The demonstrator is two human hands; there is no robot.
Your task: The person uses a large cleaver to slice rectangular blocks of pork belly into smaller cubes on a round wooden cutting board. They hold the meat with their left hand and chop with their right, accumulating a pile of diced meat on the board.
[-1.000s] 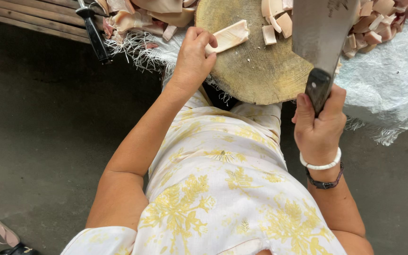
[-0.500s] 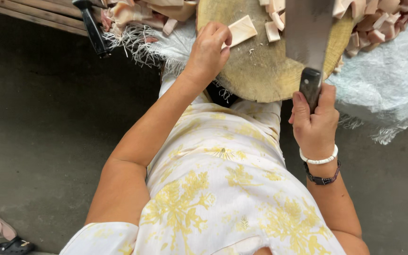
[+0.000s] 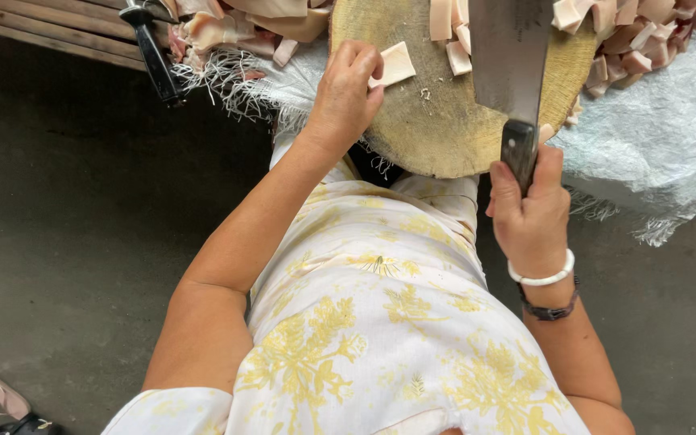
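The left hand sits at upper centre of the frame, its fingers pinched shut on a pale slice lying flat on the round block. The slice pokes out to the right of the fingertips, its long axis tilted slightly up toward the right, pointing at the cleaver.

The right hand is lower and to the right, fist closed around the cleaver's dark handle. The broad blade runs straight up the frame from the fist, nearly vertical, over the block's right half. So the slice lies up and to the left of the right hand's grip, with bare wood between its free end and the blade's left edge. The left hand is the one on it; the blade stands clear.

More cut pieces lie on the block at the top, between slice and blade.
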